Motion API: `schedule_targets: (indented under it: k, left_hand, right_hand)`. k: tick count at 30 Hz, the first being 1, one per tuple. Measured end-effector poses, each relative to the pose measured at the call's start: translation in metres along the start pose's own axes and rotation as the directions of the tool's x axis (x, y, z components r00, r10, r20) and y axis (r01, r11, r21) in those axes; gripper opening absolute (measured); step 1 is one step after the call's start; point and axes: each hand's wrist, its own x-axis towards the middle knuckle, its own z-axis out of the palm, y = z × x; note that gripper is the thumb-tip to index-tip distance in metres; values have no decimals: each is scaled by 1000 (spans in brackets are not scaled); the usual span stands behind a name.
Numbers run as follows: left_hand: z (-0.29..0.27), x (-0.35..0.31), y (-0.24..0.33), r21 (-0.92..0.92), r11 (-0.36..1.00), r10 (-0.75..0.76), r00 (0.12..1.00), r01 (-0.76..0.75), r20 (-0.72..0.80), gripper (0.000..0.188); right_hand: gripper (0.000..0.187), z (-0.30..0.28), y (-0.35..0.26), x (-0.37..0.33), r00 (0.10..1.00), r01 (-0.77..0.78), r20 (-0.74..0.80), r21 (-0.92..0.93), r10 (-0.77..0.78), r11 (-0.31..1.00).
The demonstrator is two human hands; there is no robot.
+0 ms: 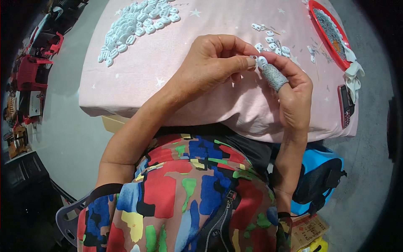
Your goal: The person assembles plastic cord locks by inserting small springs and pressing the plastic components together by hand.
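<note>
Above the near part of the pink cloth, both my hands meet in front of me. My right hand point(297, 90) is closed, with a small white oval plastic piece point(262, 62) held between thumb and index finger. A grey speckled fabric sleeve point(275, 78) wraps that thumb. Thumb and index finger of my left hand point(216, 59) pinch together right beside the white piece, on something small and shiny that I cannot make out. Just beyond my right fingers lies a small group of similar white pieces point(272, 45).
A big pile of white oval pieces point(134, 27) spreads over the table's point(126, 86) far left. On the right sit a red tray point(334, 50) with small grey parts, a crumpled white cloth point(354, 75) and a keypad phone point(346, 105). A blue bag point(310, 168) stands below.
</note>
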Motion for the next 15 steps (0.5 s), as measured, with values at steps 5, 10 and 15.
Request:
schedule_targets:
  k: [5,10,15]
  left_hand:
    - [1,-2,4,2,1000,-21,1000,21,5,19]
    - [2,-2,3,29,1000,-8,1000,8,-30,19]
    - [0,-1,0,54,999,-6,999,8,-41,18]
  right_hand:
    - [26,0,-2,-2,998,-1,62,-62,5,998]
    - [26,-1,3,-2,1000,8,18,-18,-8,1000]
    - [21,1,1,-1,996,-59,-53,115,66,992]
